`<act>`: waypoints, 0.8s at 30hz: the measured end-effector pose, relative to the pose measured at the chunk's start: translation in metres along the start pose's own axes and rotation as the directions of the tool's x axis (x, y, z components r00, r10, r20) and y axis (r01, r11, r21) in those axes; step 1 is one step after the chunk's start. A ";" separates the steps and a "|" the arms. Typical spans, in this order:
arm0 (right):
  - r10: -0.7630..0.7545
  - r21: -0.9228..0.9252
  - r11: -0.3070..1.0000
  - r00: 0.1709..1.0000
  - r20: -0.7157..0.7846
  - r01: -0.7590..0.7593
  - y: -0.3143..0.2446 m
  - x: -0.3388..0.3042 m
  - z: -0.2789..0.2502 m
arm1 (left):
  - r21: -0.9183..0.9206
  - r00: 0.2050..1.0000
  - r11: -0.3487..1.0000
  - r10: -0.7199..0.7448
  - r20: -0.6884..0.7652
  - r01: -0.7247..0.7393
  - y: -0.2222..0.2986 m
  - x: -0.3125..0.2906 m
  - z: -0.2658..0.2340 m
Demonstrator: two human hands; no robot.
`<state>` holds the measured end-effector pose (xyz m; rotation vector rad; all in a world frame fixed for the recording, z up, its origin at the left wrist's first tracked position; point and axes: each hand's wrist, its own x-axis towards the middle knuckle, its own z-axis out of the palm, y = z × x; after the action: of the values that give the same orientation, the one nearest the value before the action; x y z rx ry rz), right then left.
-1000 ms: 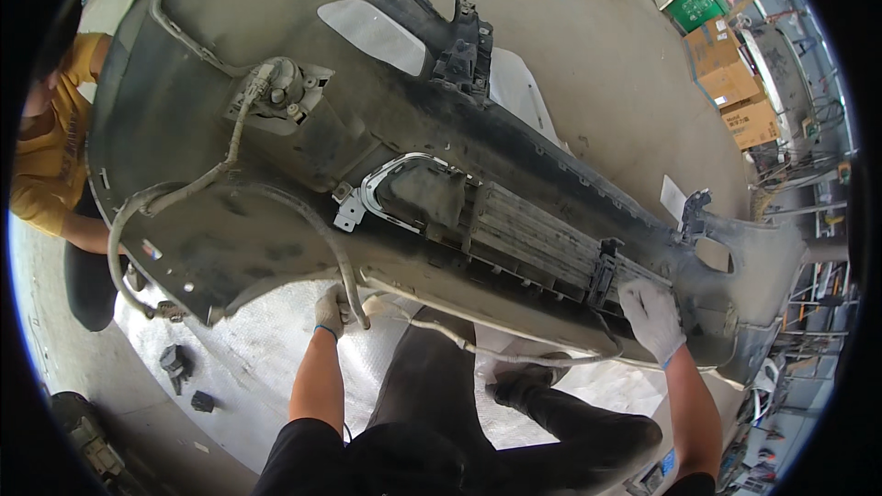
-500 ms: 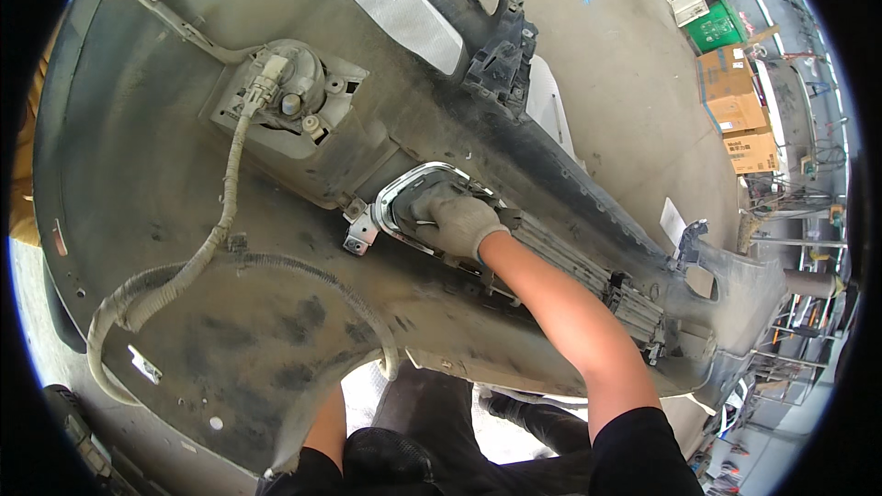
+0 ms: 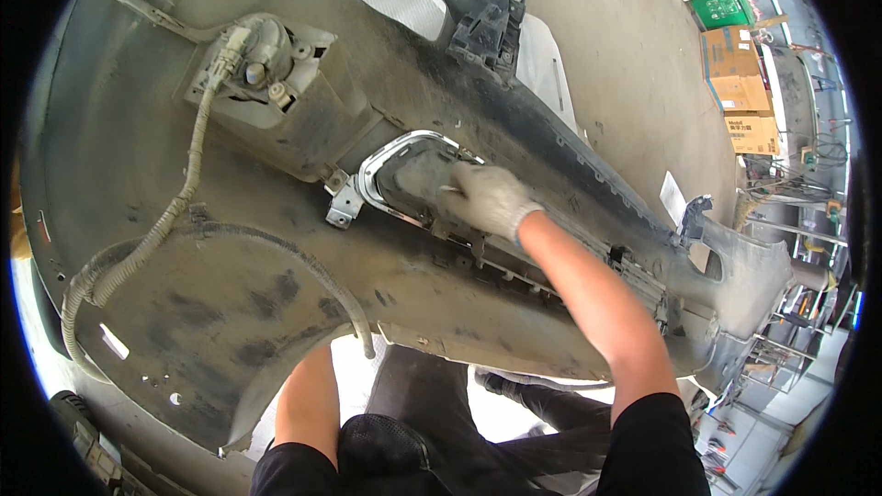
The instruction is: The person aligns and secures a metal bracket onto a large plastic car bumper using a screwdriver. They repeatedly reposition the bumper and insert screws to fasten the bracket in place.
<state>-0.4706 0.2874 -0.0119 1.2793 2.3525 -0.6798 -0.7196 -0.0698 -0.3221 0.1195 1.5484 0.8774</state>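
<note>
A dusty dark car bumper (image 3: 432,298) lies inner side up across the view. Set in its middle is an opening with a chrome trim frame (image 3: 367,170) and a metal mounting tab (image 3: 342,207). My right hand (image 3: 496,200), in a pale grey work glove, is over the right part of this frame. Its fingers are curled inward beside the dark grey panel (image 3: 413,173) inside the frame. Whatever the fingers hold, if anything, is hidden. My left forearm (image 3: 308,395) goes down behind the bumper's near edge, and the hand is out of sight.
A round lamp unit (image 3: 265,50) with a wrapped wiring harness (image 3: 195,152) sits on the bumper's left part. Black plastic brackets (image 3: 491,23) stick up along the far edge. Cardboard boxes (image 3: 735,69), a green bin (image 3: 721,5) and racks stand at the right.
My right hand has drawn back to the right from inside the chrome frame, uncovering more of the dark panel. The bumper sits slightly further left and higher in view.
</note>
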 end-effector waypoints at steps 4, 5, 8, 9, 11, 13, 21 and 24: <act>0.133 -0.167 0.980 0.983 0.124 -0.111 0.030 -0.058 -0.017 | -0.024 1.000 1.000 -0.005 -0.004 0.005 0.002 0.009 -0.001; 0.194 -0.184 0.970 0.962 0.193 -0.159 0.035 -0.073 -0.017 | -0.029 1.000 1.000 -0.006 -0.004 0.006 0.004 0.011 -0.002; 0.323 -0.249 0.932 0.914 0.244 -0.263 0.046 -0.110 -0.002 | -0.047 1.000 0.999 0.000 0.004 0.000 0.008 0.019 0.000; 0.294 -0.205 0.946 0.931 0.216 -0.251 0.049 -0.115 0.005 | -0.051 1.000 0.999 0.004 0.006 -0.003 0.011 0.022 0.001; 0.314 -0.161 0.945 0.925 0.215 -0.284 0.056 -0.119 0.020 | -0.057 1.000 0.998 0.021 0.020 -0.019 0.016 0.027 0.003; 0.308 -0.155 0.947 0.932 0.191 -0.281 0.065 -0.118 0.028 | -0.062 0.999 0.997 0.039 0.025 -0.038 0.021 0.031 0.004; 0.296 -0.207 0.941 0.947 0.129 -0.266 0.068 -0.126 0.042 | -0.103 0.989 0.984 0.145 0.017 -0.142 0.031 0.047 0.015; 0.284 -0.213 0.944 0.950 0.133 -0.253 0.073 -0.131 0.045 | -0.121 0.986 0.979 0.168 0.011 -0.165 0.030 0.048 0.014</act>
<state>-0.3366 0.2086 0.0046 1.3687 2.0081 -0.4377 -0.7287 -0.0162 -0.3422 0.1733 1.4778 1.0956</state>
